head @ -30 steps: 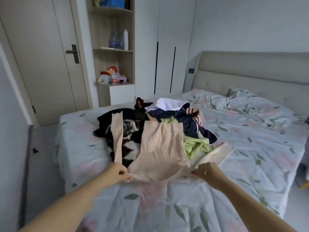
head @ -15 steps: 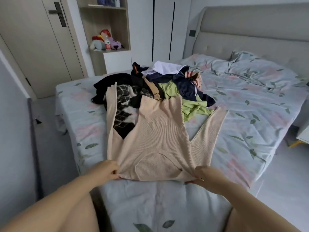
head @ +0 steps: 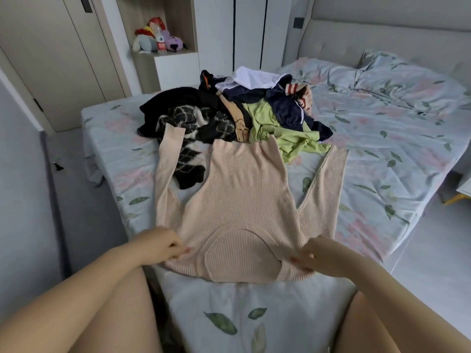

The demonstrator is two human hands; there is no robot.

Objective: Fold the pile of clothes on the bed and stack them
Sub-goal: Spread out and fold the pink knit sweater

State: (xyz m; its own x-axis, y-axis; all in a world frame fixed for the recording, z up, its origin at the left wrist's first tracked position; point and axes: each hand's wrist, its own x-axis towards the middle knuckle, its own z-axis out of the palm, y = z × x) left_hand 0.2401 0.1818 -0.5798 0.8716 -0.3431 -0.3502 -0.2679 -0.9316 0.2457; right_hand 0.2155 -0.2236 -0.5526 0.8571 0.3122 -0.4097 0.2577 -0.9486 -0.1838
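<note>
The left hand and the right hand each pinch one shoulder of the beige sweater. It lies flat on the bed, collar toward the person, hem touching the pile of clothes.

Place: a bedroom in a home
Bed: a big bed with a flowery sheet is filling most of the room
Headboard: a padded headboard is standing behind the pillows
Shelf: soft toys are sitting in a nook
Wall: tall white wardrobe doors are standing near the room door
</note>
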